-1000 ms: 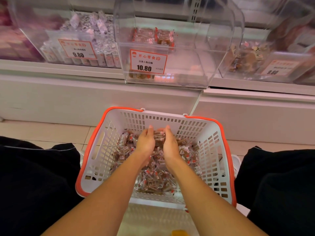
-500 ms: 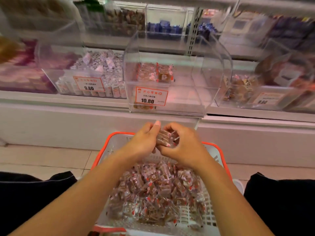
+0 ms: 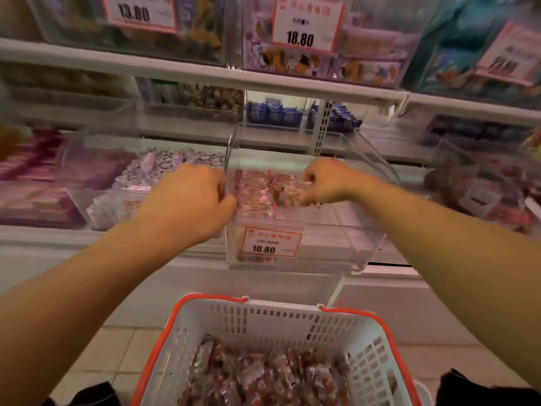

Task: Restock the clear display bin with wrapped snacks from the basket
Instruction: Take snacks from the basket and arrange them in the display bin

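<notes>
Restocking is barely under way: the clear display bin point(image 3: 301, 230), at 12 o'clock above the basket point(image 3: 281, 320), holds only a thin row of wrapped snacks point(image 3: 257, 191) along its back, while the basket at 6 o'clock remains heaped. Your right hand point(image 3: 328, 181) reaches over the bin's rim, fingers curled around a small cluster of snacks. Your left hand point(image 3: 190, 203) is curled at the bin's left wall, at 9 o'clock; whether it holds snacks or the wall itself cannot be told.
</notes>
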Demonstrator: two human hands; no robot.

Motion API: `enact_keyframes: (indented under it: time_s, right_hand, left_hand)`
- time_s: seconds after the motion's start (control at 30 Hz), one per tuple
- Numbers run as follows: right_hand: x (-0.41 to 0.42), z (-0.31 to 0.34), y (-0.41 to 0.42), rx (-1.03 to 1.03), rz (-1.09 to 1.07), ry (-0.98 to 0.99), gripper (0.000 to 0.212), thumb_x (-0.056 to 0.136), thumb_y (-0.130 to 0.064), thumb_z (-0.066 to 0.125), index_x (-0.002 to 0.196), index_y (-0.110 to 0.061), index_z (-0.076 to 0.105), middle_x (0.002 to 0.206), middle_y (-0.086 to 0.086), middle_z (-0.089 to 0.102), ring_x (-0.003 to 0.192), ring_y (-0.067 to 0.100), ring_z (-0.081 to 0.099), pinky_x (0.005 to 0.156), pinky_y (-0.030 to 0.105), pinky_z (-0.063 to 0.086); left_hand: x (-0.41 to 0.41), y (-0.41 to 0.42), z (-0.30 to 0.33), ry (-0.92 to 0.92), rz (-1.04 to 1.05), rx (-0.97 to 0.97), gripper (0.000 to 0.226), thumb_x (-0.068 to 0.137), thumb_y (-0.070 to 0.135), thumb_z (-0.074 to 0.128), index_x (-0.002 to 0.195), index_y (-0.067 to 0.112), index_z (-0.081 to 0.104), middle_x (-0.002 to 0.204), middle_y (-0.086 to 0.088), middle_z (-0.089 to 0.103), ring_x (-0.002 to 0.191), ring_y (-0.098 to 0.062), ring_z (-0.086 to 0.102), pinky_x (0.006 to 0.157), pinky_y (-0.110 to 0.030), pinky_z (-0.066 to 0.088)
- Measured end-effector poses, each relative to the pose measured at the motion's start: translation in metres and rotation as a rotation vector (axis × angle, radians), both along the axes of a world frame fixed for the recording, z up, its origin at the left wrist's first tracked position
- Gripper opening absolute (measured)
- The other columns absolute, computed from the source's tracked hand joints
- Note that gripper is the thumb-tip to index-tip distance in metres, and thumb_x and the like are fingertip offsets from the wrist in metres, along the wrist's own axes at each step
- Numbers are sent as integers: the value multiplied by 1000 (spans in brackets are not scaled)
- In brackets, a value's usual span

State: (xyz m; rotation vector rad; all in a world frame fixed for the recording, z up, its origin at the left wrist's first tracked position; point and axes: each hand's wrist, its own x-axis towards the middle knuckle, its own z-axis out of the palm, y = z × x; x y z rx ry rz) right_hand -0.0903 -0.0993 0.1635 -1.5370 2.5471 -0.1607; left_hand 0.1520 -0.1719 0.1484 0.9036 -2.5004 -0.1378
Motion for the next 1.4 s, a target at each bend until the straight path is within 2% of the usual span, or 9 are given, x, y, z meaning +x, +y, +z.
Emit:
enact_keyframes:
  time_s: [0.37,0.6,0.8,0.97,1.07,1.13,1.23,1.3,1.4]
  right_hand:
    - [-4,-28,-44,151,-122,12,79,70,-30,89,131,-4,46,117,10,57,100,28,62,76,31,50]
    - [-3,-30,-44,96,-294,-414,17,84,10,70,92,4,57,103,22,63,88,31,67,87,42,59]
    - [-2,-30,-45,55,-345,-531,26,81,12,71,104,6,61,105,22,69,91,30,69,86,41,59]
    - [7,-9,-33,76,-314,-391,35,80,-1,78,108,5,58,104,19,66,88,28,69,78,36,61]
    - [18,8,-16,-108,-203,23,27,84,-15,77,104,-1,64,103,12,67,82,22,64,66,27,54]
    - [37,6,14,-546,-70,99,23,88,-19,72,109,-10,69,98,3,70,86,14,66,79,28,56]
    - [85,-48,71,-1156,148,90,8,90,-22,61,84,-24,65,67,-12,58,61,7,56,58,14,44]
    - [111,-118,100,-1054,104,0,16,92,-27,58,77,-22,61,64,-9,56,58,8,50,55,22,40]
    - [130,-239,135,-185,-82,-393,22,93,-34,62,100,-14,69,92,6,71,86,23,66,74,36,52]
  left_hand:
    - [3,-18,-1,-9,-49,51,35,87,41,35,60,21,45,55,6,48,56,-18,47,92,-52,44]
    - [3,-15,1,-27,-33,65,40,83,48,26,63,21,46,57,5,49,60,-21,51,95,-53,43]
    - [5,-16,-3,11,-53,73,39,86,50,28,64,23,47,55,7,50,57,-15,51,94,-53,44]
    - [7,-10,-2,159,61,-55,27,85,47,52,76,23,45,65,2,52,66,-21,50,68,-38,46]
    - [12,2,5,312,-208,-204,32,87,38,56,64,24,38,53,10,42,48,-8,40,50,-29,31]
    - [14,14,-1,229,-466,-285,35,85,31,58,59,22,36,48,9,36,43,-11,37,46,-27,30]
    - [7,31,-43,25,-589,-228,30,76,29,58,56,20,38,49,4,44,46,-24,46,45,-29,36]
    - [-1,46,-87,-253,-516,-75,25,76,34,57,59,21,45,56,3,51,58,-27,57,50,-30,41]
    - [5,68,-172,-794,-298,314,25,86,42,59,96,21,68,103,-10,69,101,-31,64,82,-35,50]
